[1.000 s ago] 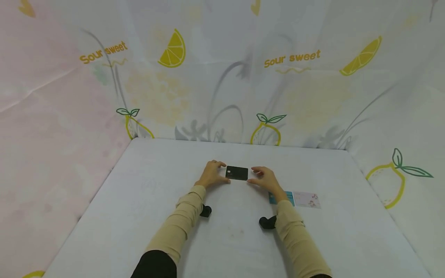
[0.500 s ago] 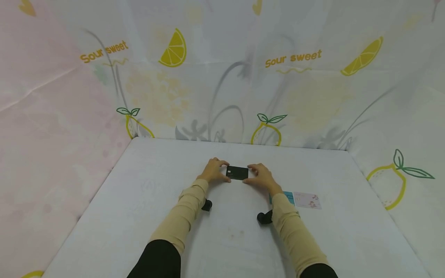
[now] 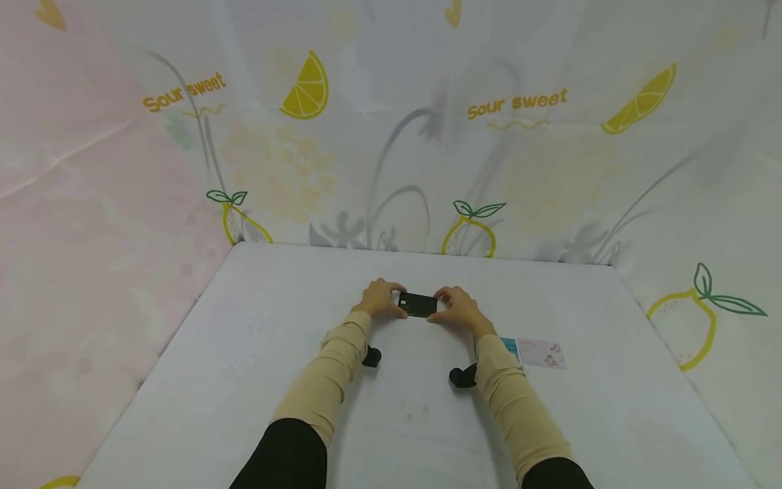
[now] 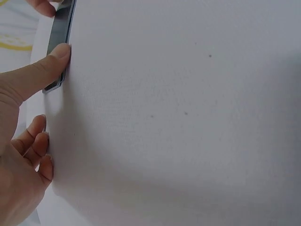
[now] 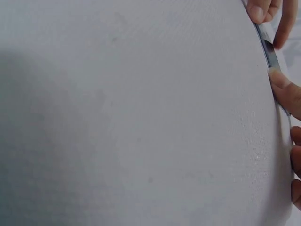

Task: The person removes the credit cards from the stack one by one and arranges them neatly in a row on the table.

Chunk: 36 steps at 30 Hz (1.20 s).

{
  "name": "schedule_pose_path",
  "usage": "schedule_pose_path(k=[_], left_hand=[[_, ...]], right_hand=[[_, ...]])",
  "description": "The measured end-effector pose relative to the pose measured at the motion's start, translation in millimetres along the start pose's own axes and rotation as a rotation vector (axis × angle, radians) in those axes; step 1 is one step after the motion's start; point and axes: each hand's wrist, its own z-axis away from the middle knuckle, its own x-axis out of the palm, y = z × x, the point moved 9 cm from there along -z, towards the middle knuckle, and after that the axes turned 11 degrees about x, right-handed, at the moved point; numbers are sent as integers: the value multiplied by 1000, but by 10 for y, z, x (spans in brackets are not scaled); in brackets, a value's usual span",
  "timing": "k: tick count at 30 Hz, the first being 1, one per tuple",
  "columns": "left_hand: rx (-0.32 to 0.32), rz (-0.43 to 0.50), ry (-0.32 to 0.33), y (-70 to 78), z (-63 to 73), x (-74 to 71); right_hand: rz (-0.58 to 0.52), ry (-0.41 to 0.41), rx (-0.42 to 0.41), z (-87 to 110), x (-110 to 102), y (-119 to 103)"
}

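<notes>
A black bank card [image 3: 418, 305] with a pale chip lies long side across, toward the far part of the white table. My left hand [image 3: 377, 299] grips its left end between thumb and fingers. At the other end, my right hand [image 3: 458, 308] pinches it the same way. The left wrist view shows the card [image 4: 59, 28] with layered edges, as if stacked on others, and the left thumb [image 4: 44, 70] against the near edge. In the right wrist view the right thumb [image 5: 284, 89] presses that same edge; the far edge is mostly hidden.
Right of the right forearm lie a blue card [image 3: 510, 347], partly covered by the sleeve, and a pale pink card [image 3: 542, 353] beside it. A black wrist mount [image 3: 463, 377] juts from the right sleeve, another [image 3: 371, 356] from the left. Printed fabric walls enclose the table [image 3: 293, 272].
My right hand has moved left and closed onto the card's right end, from a small gap away. My left hand has shifted slightly right against the left end. The card has barely moved.
</notes>
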Motion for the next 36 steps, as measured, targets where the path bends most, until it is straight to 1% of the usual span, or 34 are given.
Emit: schedule_pose_path(k=[4,10,15,18,24,30,33,34,35,36], left_hand=[[-32,31,3,9,19,4],[-41,51,12,-11,24,18],[-8,57,40,-37,7,27],[7,68,59,-45,9,28],[36,104,104,-3,50,-12],[54,79,117,23,83,-18],[55,69,112,35,85,-27],[53,67,109,37,84,-27],[53,68,107,39,85,-27],[54,69,107,40,85,-28]], right_hand=[[-15,-12,13,-9,8,-3],[-44,-8,25,-2,31,13],[-82,11,24,15,45,26],[-100,20,5,40,41,8],[-122,31,-13,68,36,21],[-198,44,-11,80,40,82],[-213,70,-38,98,21,80],[-207,85,-57,108,11,69],[-199,118,-99,114,-11,52],[-190,136,-125,122,-26,35]])
